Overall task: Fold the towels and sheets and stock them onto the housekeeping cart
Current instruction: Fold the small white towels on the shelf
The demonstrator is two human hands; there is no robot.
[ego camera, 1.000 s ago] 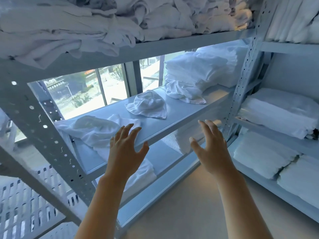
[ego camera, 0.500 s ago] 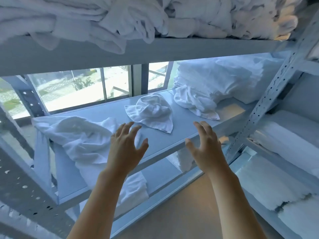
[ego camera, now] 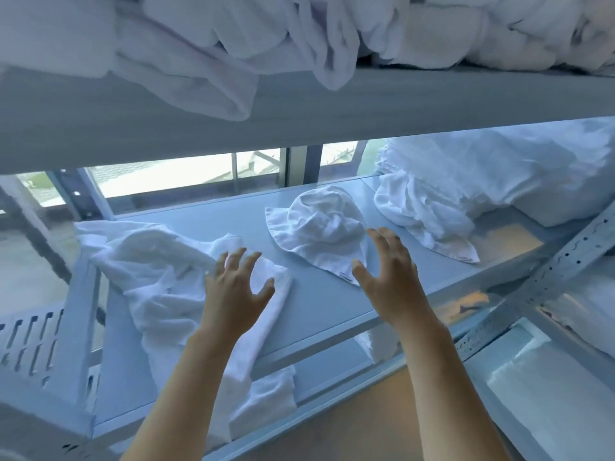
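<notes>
A small crumpled white towel (ego camera: 321,231) lies in the middle of the grey metal shelf (ego camera: 326,304). A larger rumpled white towel (ego camera: 156,274) sprawls at the shelf's left end and hangs over its front edge. My left hand (ego camera: 236,291) hovers over that towel's right part, fingers spread, holding nothing. My right hand (ego camera: 389,274) is raised with spread fingers just in front and right of the small towel, empty. A stack of white linen (ego camera: 492,181) fills the shelf's right end, with a loose towel (ego camera: 422,217) spilling from it.
The shelf above (ego camera: 366,104) is close overhead and piled with white linen (ego camera: 233,38), some hanging over its edge. A perforated upright post (ego camera: 545,277) slants at the right. More white linen lies on a lower shelf (ego camera: 266,397). A window is behind the rack.
Both hands have reached forward and up over the shelf, nearer to the towels. The view has moved closer in under the upper shelf.
</notes>
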